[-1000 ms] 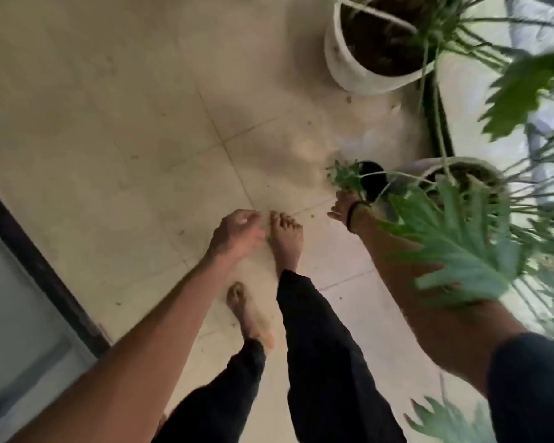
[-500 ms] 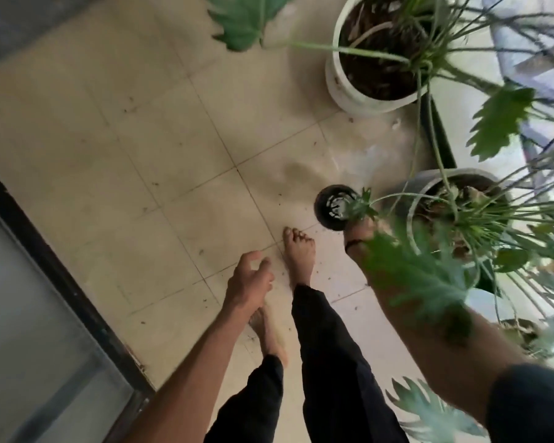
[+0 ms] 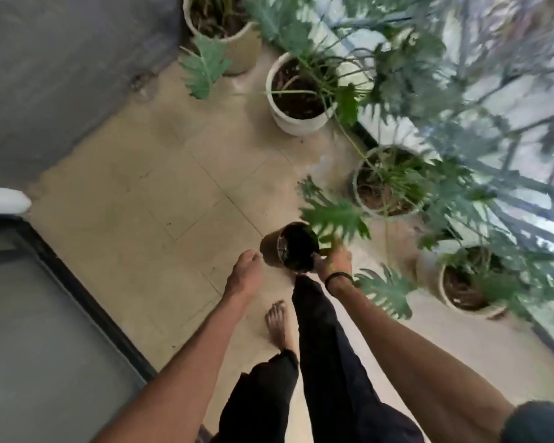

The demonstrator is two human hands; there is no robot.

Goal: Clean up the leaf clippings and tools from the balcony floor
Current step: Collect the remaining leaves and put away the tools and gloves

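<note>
My right hand (image 3: 333, 262), with a dark band on its wrist, grips a small black plastic pot (image 3: 296, 247) by its rim. The pot is tilted, with its dark opening towards me, above the tiled balcony floor (image 3: 160, 199). A green leaf clipping (image 3: 335, 219) juts up from the same hand, right beside the pot; blur hides how it is held. My left hand (image 3: 245, 273) hangs just left of the pot with loose fingers and holds nothing.
Several white pots with leafy plants (image 3: 296, 97) (image 3: 384, 183) (image 3: 464, 282) line the glass railing on the right. A grey wall (image 3: 61, 68) closes the far left. A dark sliding-door frame (image 3: 87, 302) runs along the left. My bare foot (image 3: 277, 324) stands on the tiles.
My right hand, which held clippings next to the pot standing on the floor, now grips the pot and has raised and tilted it. The view has swung up along the balcony.
</note>
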